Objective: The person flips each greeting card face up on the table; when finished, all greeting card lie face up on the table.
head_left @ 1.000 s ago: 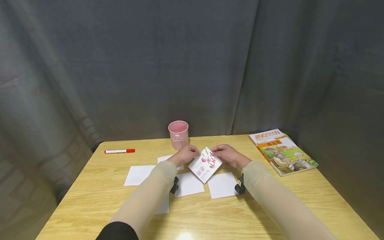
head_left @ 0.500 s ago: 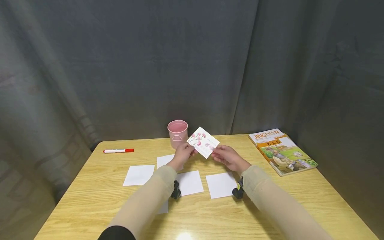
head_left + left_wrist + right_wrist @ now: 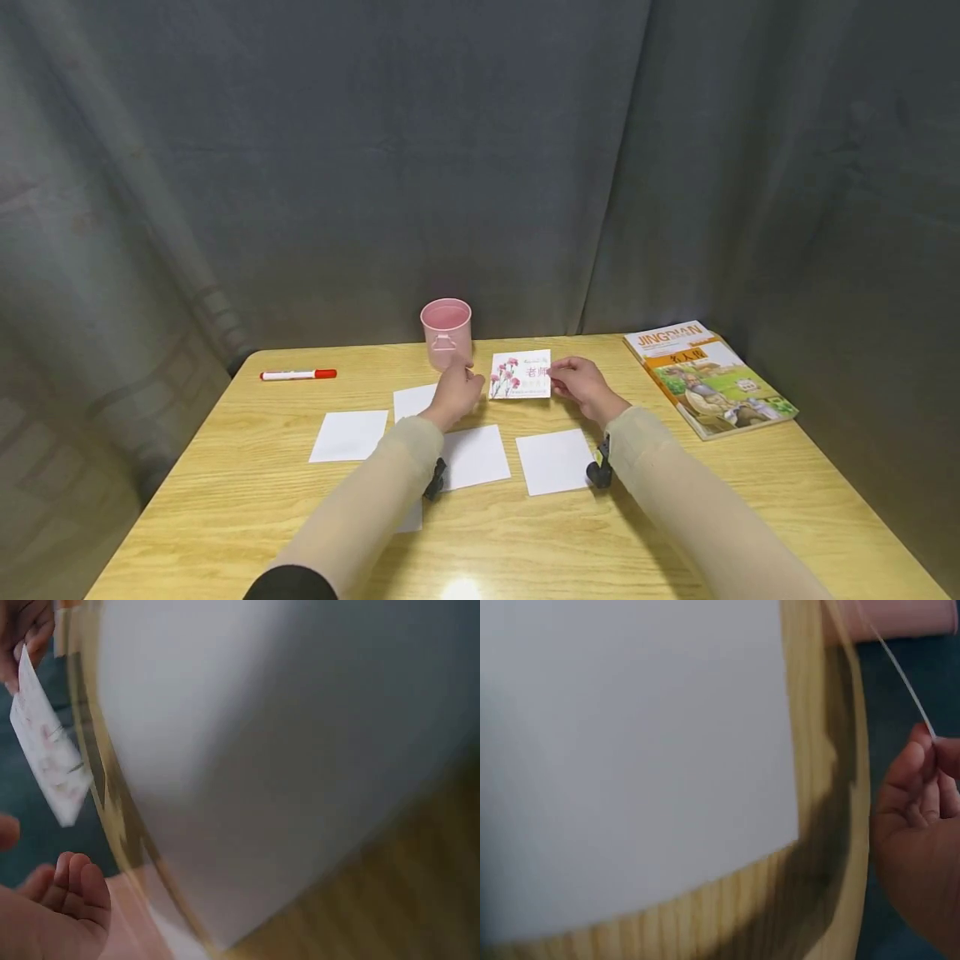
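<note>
A white square card (image 3: 520, 374) printed with pink flowers and Chinese characters is held up above the table by my right hand (image 3: 585, 385). Thumb and fingers pinch its right edge; in the right wrist view the card (image 3: 900, 671) appears edge-on between the fingers of that hand (image 3: 919, 825). My left hand (image 3: 456, 393) is just off the card's left side, in front of the pink bucket (image 3: 442, 342). In the left wrist view a gap separates the left hand (image 3: 56, 919), its fingers loosely bent and holding nothing, from the card (image 3: 45, 750).
Several white square papers lie on the wooden table, among them a left one (image 3: 348, 436), a middle one (image 3: 477, 457) and a right one (image 3: 555, 462). A red-capped marker (image 3: 297, 375) lies back left. Books (image 3: 712, 387) are stacked at the right. Grey curtains (image 3: 375, 167) hang behind.
The card, gripped by both hands earlier, has been raised and turned until its writing stands upright. My left hand has released its edge; my right hand still pinches it.
</note>
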`<state>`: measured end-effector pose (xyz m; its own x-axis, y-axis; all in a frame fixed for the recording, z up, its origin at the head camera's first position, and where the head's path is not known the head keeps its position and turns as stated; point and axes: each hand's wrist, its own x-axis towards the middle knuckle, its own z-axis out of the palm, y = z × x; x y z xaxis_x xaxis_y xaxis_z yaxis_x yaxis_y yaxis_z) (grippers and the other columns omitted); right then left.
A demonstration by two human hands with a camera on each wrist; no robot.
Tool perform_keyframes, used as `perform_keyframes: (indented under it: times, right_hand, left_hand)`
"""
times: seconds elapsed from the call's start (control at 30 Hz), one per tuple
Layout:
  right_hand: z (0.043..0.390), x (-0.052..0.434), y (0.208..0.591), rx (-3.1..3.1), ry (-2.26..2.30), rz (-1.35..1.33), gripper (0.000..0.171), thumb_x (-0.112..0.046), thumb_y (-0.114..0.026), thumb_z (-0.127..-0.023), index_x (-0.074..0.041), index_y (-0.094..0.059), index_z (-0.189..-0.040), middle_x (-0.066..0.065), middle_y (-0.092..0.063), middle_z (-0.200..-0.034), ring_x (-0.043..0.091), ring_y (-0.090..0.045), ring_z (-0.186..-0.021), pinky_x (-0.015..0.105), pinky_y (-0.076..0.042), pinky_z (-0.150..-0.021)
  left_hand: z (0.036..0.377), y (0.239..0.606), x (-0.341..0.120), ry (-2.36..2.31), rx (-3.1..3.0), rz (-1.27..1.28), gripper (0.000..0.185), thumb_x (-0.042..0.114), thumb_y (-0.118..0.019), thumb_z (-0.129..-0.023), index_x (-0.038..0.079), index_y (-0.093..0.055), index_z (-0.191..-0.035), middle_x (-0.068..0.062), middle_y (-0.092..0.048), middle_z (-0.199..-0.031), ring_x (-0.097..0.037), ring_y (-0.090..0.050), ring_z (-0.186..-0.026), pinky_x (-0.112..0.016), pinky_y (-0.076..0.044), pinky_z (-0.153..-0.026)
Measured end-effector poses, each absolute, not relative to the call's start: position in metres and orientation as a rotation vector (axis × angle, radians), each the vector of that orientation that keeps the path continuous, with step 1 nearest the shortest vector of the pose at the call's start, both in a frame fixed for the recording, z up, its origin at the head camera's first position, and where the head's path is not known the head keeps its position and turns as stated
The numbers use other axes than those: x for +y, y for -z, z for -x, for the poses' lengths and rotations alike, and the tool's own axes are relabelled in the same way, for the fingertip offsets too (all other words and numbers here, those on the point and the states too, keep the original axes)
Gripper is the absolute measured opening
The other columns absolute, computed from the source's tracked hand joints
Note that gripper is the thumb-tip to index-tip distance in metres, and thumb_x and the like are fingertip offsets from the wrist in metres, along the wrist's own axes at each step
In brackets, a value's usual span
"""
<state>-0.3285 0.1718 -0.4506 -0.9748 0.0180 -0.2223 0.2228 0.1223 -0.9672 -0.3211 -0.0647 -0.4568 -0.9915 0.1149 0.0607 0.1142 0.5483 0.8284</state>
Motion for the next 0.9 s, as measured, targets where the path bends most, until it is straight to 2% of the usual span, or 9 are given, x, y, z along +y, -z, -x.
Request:
perform_keyframes:
  times: [0.1, 0.13, 0.3, 0.37, 0.43, 0.53, 0.67, 0.8, 0.9]
  right_hand:
    - [0.334, 0.173, 0.456, 2.286, 1.883, -0.266, 0.021, -0.005, -0.059, -0.104, 0.007, -0.059, -0.121, 0.011, -0.062, -0.1, 0.01, -0.057, -0.074, 0.019, -0.053, -0.064]
    - [0.336, 0.173, 0.458, 2.302, 1.862, -0.267, 0.02, -0.005, -0.059, -0.104, 0.007, -0.06, -0.12, 0.012, -0.062, -0.101, 0.01, -0.057, -0.074, 0.019, -0.053, -0.064]
    - [0.341, 0.171, 0.464, 2.419, 1.744, -0.258, 0.018, -0.006, -0.059, -0.103, 0.006, -0.062, -0.115, 0.012, -0.064, -0.099, 0.014, -0.058, -0.077, 0.022, -0.051, -0.064]
    - [0.341, 0.169, 0.465, 2.47, 1.693, -0.262, 0.016, -0.006, -0.06, -0.101, 0.006, -0.063, -0.112, 0.012, -0.064, -0.096, 0.016, -0.058, -0.078, 0.023, -0.049, -0.065]
    - [0.34, 0.168, 0.465, 2.521, 1.641, -0.259, 0.015, -0.005, -0.059, -0.1, 0.007, -0.063, -0.109, 0.012, -0.064, -0.093, 0.018, -0.059, -0.078, 0.025, -0.049, -0.064]
    - [0.339, 0.167, 0.465, 2.577, 1.579, -0.277, 0.016, -0.005, -0.059, -0.1, 0.007, -0.065, -0.109, 0.013, -0.064, -0.091, 0.019, -0.058, -0.077, 0.025, -0.048, -0.063]
    - [0.339, 0.165, 0.463, 2.661, 1.442, -0.255, 0.023, -0.008, -0.057, -0.1, 0.006, -0.066, -0.115, 0.015, -0.065, -0.1, 0.022, -0.057, -0.081, 0.026, -0.046, -0.063]
    - [0.339, 0.161, 0.458, 2.756, 1.272, -0.154, 0.028, -0.01, -0.058, -0.099, 0.008, -0.065, -0.119, 0.017, -0.064, -0.109, 0.025, -0.056, -0.086, 0.028, -0.045, -0.066]
    - [0.337, 0.157, 0.453, 2.769, 1.26, -0.095, 0.029, -0.011, -0.057, -0.1, 0.009, -0.064, -0.121, 0.019, -0.064, -0.109, 0.025, -0.056, -0.085, 0.029, -0.046, -0.068]
  left_hand:
    - [0.318, 0.453, -0.061, -1.052, 2.937, -0.496, 0.038, 0.012, -0.058, -0.097, -0.011, -0.058, -0.128, -0.022, -0.062, -0.118, -0.035, -0.061, -0.109, -0.049, -0.049, -0.1]
    - [0.316, 0.451, -0.059, -0.927, 2.957, -0.568, 0.036, 0.013, -0.058, -0.097, -0.009, -0.06, -0.125, -0.022, -0.062, -0.12, -0.036, -0.06, -0.112, -0.049, -0.048, -0.102]
    - [0.309, 0.45, -0.052, -0.469, 2.983, -0.736, 0.019, 0.018, -0.054, -0.096, 0.004, -0.067, -0.098, -0.014, -0.064, -0.117, -0.034, -0.059, -0.111, -0.053, -0.051, -0.093]
    - [0.309, 0.453, -0.05, -0.363, 2.985, -0.751, 0.019, 0.019, -0.054, -0.097, 0.007, -0.067, -0.095, -0.012, -0.065, -0.12, -0.033, -0.059, -0.114, -0.054, -0.051, -0.093]
    - [0.309, 0.455, -0.049, -0.304, 2.981, -0.755, 0.022, 0.02, -0.053, -0.098, 0.006, -0.069, -0.099, -0.012, -0.065, -0.126, -0.033, -0.059, -0.119, -0.055, -0.051, -0.095]
    - [0.309, 0.456, -0.047, -0.254, 2.97, -0.758, 0.029, 0.022, -0.052, -0.1, 0.004, -0.071, -0.113, -0.013, -0.063, -0.134, -0.034, -0.057, -0.125, -0.055, -0.049, -0.1]
    - [0.306, 0.452, -0.046, -0.238, 2.941, -0.723, 0.038, 0.023, -0.054, -0.101, 0.003, -0.068, -0.129, -0.014, -0.059, -0.141, -0.034, -0.053, -0.131, -0.054, -0.045, -0.106]
    - [0.304, 0.449, -0.048, -0.257, 2.924, -0.684, 0.045, 0.026, -0.054, -0.102, 0.002, -0.061, -0.139, -0.016, -0.052, -0.149, -0.034, -0.048, -0.138, -0.054, -0.041, -0.111]
    - [0.304, 0.45, -0.055, -0.325, 2.939, -0.687, 0.046, 0.027, -0.054, -0.101, 0.002, -0.06, -0.139, -0.02, -0.049, -0.15, -0.038, -0.047, -0.138, -0.056, -0.041, -0.11]
